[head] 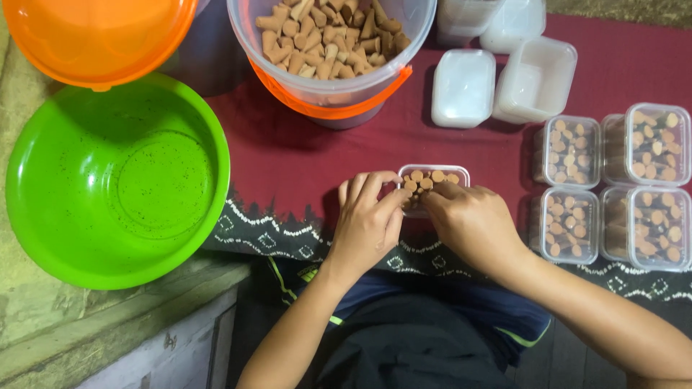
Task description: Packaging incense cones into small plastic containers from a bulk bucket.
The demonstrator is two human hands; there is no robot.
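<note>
My left hand (pixel 366 225) and my right hand (pixel 472 225) are both at the small clear box (pixel 434 177) that sits on the dark red cloth (pixel 288 155) just in front of me. The box is partly filled with brown cone pieces (pixel 427 179) standing upright. My left fingers are curled at the left wall of the box and touch it; my right fingers are bent over its lower right part and cover that side. If one of my hands pinches a cone I cannot tell, because the fingertips are hidden.

Behind the box, further from me, stands a big clear bucket (pixel 331 90) with an orange band, full of the same brown cones. To my left is a green basin (pixel 115 180), and an orange lid or bowl (pixel 97 36) lies partly over its far edge. To my right are four clear boxes already full of cones (pixel 613 191), closed with lids, two and two beside each other. Above them, near the bucket, are some empty white boxes (pixel 504 79), one of them tilted. Nothing lies between my hands and the small box; the full boxes are near my right wrist but apart from it
</note>
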